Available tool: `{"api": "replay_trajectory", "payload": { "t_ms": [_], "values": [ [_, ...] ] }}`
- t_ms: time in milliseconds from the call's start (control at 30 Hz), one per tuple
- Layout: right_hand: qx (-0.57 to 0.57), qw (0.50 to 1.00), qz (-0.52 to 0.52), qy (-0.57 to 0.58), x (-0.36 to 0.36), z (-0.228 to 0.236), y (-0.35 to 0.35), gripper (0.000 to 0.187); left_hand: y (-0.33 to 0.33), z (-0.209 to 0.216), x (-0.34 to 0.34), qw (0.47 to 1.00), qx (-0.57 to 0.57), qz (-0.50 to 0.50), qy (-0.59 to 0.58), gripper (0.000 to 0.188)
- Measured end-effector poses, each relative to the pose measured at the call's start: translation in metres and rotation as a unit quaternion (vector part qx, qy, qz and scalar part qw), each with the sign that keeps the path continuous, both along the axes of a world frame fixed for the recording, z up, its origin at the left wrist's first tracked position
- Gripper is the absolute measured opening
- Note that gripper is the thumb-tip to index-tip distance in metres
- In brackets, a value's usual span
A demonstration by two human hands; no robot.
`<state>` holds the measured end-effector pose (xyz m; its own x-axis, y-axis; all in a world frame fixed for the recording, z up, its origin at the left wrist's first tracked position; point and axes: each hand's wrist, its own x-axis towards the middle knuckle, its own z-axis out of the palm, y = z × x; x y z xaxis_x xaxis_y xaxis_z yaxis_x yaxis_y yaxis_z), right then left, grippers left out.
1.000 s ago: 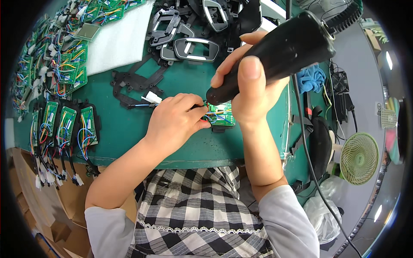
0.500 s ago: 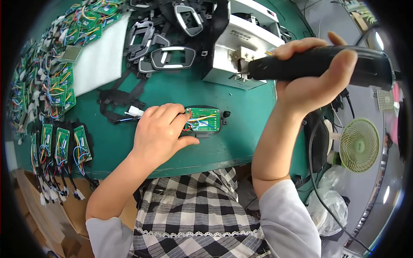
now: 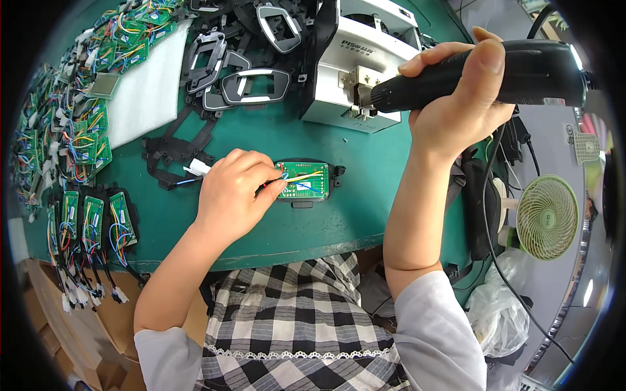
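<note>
On the near side of the bench lies a green circuit board point(image 3: 318, 167) seated in a black plastic housing point(image 3: 302, 204). At its left edge my left hand point(image 3: 228, 192) pinches the board's coloured wires point(image 3: 301, 177) between thumb and fingers. A white connector point(image 3: 197, 167) pokes out left of that hand. My right hand point(image 3: 456, 117) grips a thick black electric screwdriver point(image 3: 541, 72) held level, its nose pointing left. That nose meets the metal pickup of a silver box-shaped screw feeder point(image 3: 332, 81); the bit's tip is hard to make out.
Wired circuit boards point(image 3: 85, 140) are heaped at the left, beside a white foam sheet point(image 3: 147, 104). Several finished-looking boards point(image 3: 93, 218) line the front left edge. Black frames point(image 3: 255, 86) lie at the back. A green fan point(image 3: 546, 218) and a cable point(image 3: 492, 247) are on the right.
The screwdriver and my right hand have moved slightly left and up, bringing its nose to the feeder's pickup. My left thumb has closed toward the fingers on the wires.
</note>
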<state>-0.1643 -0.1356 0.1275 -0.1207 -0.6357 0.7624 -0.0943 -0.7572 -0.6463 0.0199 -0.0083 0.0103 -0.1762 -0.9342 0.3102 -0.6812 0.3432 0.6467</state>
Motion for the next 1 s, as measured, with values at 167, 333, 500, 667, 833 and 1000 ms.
{"api": "replay_trajectory", "payload": {
  "t_ms": [167,333,500,667,833,1000],
  "values": [
    [0.068,0.997,0.042,0.023,-0.008,-0.003,0.014,0.063,0.001,-0.002,0.000,1.000,0.011,0.005,0.023,0.009],
    [0.149,0.970,0.191,0.012,0.010,-0.032,0.061,0.066,-0.002,-0.005,0.002,0.999,0.025,0.003,0.030,0.009],
    [0.157,0.960,0.230,0.025,0.030,-0.046,0.070,0.068,0.000,-0.007,0.002,0.999,0.015,0.004,0.029,0.008],
    [0.142,0.964,0.220,0.056,0.039,-0.046,0.072,0.070,-0.001,-0.004,0.002,0.999,0.038,0.008,0.019,0.009],
    [0.119,0.966,0.215,0.082,0.045,-0.055,0.071,0.073,0.000,-0.007,0.004,0.999,0.027,0.007,0.018,0.009],
    [0.118,0.956,0.249,0.098,0.046,-0.056,0.071,0.078,0.001,-0.011,0.002,1.000,0.015,0.018,0.003,0.010]
  ]
}}
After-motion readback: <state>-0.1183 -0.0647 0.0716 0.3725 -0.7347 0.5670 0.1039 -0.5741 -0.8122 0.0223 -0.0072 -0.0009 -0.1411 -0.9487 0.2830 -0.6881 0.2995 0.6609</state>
